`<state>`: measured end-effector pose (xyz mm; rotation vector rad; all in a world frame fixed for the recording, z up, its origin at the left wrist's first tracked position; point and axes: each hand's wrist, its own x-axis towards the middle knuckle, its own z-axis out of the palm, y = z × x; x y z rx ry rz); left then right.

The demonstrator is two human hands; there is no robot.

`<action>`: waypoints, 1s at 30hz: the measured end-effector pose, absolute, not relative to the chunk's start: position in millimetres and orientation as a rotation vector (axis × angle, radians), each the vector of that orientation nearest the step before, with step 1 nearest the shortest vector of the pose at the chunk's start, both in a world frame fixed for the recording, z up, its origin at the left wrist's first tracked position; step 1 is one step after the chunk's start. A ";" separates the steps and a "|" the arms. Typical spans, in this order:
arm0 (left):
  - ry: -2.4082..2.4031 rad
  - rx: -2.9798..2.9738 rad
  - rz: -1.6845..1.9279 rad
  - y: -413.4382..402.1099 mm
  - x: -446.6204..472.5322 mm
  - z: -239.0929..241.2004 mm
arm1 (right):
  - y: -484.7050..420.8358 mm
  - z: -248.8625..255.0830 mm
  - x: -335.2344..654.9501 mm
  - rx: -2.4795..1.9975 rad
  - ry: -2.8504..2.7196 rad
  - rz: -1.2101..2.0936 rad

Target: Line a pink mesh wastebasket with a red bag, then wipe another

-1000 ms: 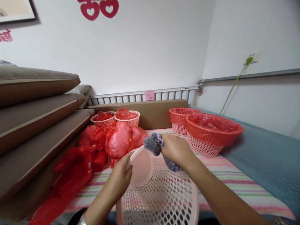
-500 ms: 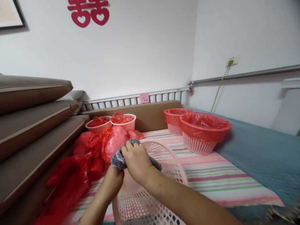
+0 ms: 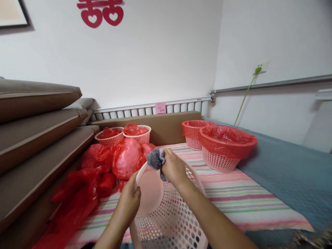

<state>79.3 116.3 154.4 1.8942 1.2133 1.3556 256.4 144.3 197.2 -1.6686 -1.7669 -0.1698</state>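
Gripping the pink basket's [image 3: 168,221] rim, the left hand [image 3: 131,202] steadies it while the right hand's [image 3: 173,169] fingers clutch a grey cloth [image 3: 155,159] against it.

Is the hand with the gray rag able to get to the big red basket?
Probably yes. The right hand, gripping the gray rag, is at the rim of the pink basket that the left hand holds; only bare striped cloth lies between it and the big red basket.
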 end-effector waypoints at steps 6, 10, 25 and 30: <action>1.247 1.872 1.381 108.0 81.2 148.1 | 153.6 173.4 303.1 -2.021 -1.504 -0.018; 1.228 1.934 1.440 100.4 90.2 145.3 | 151.8 170.5 308.6 -2.099 -1.450 0.021; 1.360 1.862 1.431 96.6 81.0 128.6 | 131.8 188.9 229.0 -1.371 -1.892 -0.203; 1.331 1.765 1.444 83.4 79.2 109.5 | 153.5 171.6 287.6 -1.846 -1.556 -0.028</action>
